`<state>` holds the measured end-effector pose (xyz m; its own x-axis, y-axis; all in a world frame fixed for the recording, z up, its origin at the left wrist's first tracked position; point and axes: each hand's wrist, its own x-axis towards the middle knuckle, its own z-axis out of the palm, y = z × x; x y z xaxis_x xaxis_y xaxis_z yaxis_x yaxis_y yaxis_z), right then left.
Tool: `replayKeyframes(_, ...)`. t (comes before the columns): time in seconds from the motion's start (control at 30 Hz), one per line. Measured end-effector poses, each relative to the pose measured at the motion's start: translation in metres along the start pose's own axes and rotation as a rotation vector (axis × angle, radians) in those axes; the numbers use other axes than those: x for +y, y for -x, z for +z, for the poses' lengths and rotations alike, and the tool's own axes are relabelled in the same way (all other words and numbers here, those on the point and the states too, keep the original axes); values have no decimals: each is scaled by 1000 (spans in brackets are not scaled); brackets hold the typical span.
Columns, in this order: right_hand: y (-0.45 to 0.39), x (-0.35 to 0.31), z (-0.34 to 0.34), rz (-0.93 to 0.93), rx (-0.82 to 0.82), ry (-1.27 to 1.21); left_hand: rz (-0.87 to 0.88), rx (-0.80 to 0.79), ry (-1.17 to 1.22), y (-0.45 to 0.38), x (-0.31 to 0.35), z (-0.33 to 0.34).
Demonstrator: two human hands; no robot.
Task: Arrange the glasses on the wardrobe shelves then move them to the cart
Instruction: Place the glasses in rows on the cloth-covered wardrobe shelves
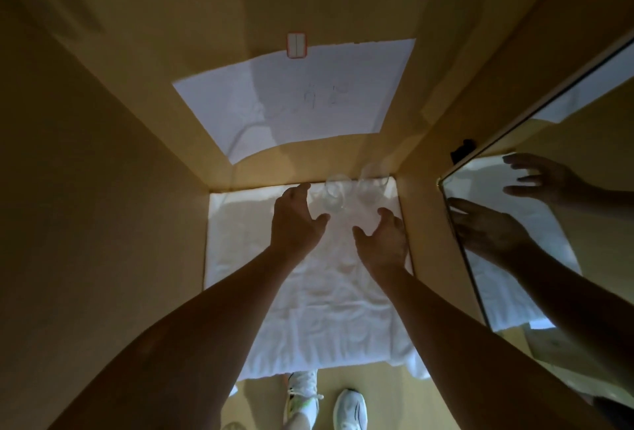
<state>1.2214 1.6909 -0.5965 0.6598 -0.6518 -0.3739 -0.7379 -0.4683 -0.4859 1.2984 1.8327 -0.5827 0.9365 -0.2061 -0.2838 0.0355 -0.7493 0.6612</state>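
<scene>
**Ana:** Glasses first, then. How many stand on the shelf, and where?

**Ben:** Two, both clear and hard to make out in the dim light. The left glass point(334, 194) and the right glass point(372, 186) stand side by side at the back of the shelf, right of its middle, on the white cloth point(308, 309) that covers it. Whether they touch each other I cannot tell.

**Ana:** Take it from the left.

**Ben:** The wardrobe's left wall point(103, 189) is plain tan board. Next comes the left hand point(296, 220), reaching in with its fingers spread and lightly bent, holding nothing; its thumb lies just beside the base of the left glass, though I cannot say if it touches.

**Ana:** And the other hand?

**Ben:** The right hand point(382, 236) hovers near the front of the right glass, fingers loosely curved, gripping nothing. The two hands are apart, with bare cloth between them.

**Ana:** Higher up?

**Ben:** A sheet of white paper point(291, 100) with faint handwriting lies against the back panel, and a small red-edged label point(297, 45) sits at its top edge.

**Ana:** Farther right?

**Ben:** A mirrored door point(549, 189) reflects both hands and the cloth. Down at the bottom, below the cloth's front edge, are two white sneakers point(350, 409) on the floor.
</scene>
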Motion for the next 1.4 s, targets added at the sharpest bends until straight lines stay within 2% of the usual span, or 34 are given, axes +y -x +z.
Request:
replayKeyframes(0.27, -68, 8, 30, 49, 107, 33, 26, -23, -8, -54, -22, 44)
replayKeyframes(0.43, -95, 13, 44, -19, 129, 69, 69, -47, 9, -75, -34, 65)
replayKeyframes(0.53, -107, 15, 48, 32, 118, -122, 79, -72, 22, -79, -37, 75)
replayKeyframes(0.73, -124, 18, 47, -16, 175, -196, 53, -159, 88, -87, -28, 88)
replayKeyframes(0.9, -130, 15, 42, -13, 147, -232, 48, -56, 187, -87, -23, 91)
replayKeyframes(1.03, -127, 20, 41, -64, 91, -106, 39, 12, 197, -75, -30, 89)
replayKeyframes(1.17, -110, 21, 43, -77, 153, -74, 43, 38, 156, -64, -34, 79)
replayKeyframes(1.27, -92, 17, 38, -27, 139, -152, 17, 73, 122, -50, -31, 65)
replayKeyframes(1.4, -71, 5, 25, -66, 129, -133, -8, 106, 79, -29, -20, 40)
